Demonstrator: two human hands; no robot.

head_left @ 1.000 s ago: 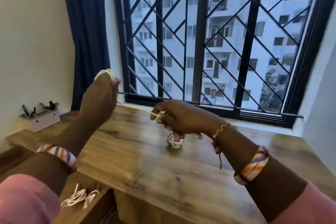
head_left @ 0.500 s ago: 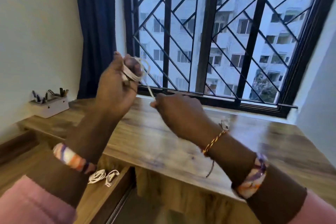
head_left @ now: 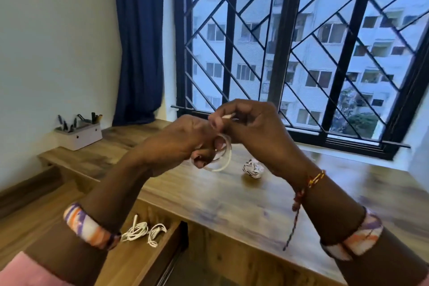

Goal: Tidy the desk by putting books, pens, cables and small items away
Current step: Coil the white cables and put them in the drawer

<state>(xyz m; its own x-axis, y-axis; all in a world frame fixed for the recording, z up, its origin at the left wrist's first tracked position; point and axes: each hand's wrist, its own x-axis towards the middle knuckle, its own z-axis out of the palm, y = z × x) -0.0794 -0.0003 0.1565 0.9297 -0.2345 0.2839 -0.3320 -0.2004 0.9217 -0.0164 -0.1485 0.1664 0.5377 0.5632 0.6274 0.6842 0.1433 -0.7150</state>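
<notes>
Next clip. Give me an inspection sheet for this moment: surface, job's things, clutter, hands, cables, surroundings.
Surface: wooden desk, with a lower wooden ledge to its left.
Job's things: white cable coiled in loops, held up above the desk; grey pen organiser with pens on the ledge by the wall.
Clutter: crumpled paper ball on the desk.
Hands: left hand grips the coil; right hand pinches the cable's free end.
Cables: two bundled white cables lying on the lower wooden surface at front left.
Surroundings: barred window, blue curtain.
</notes>
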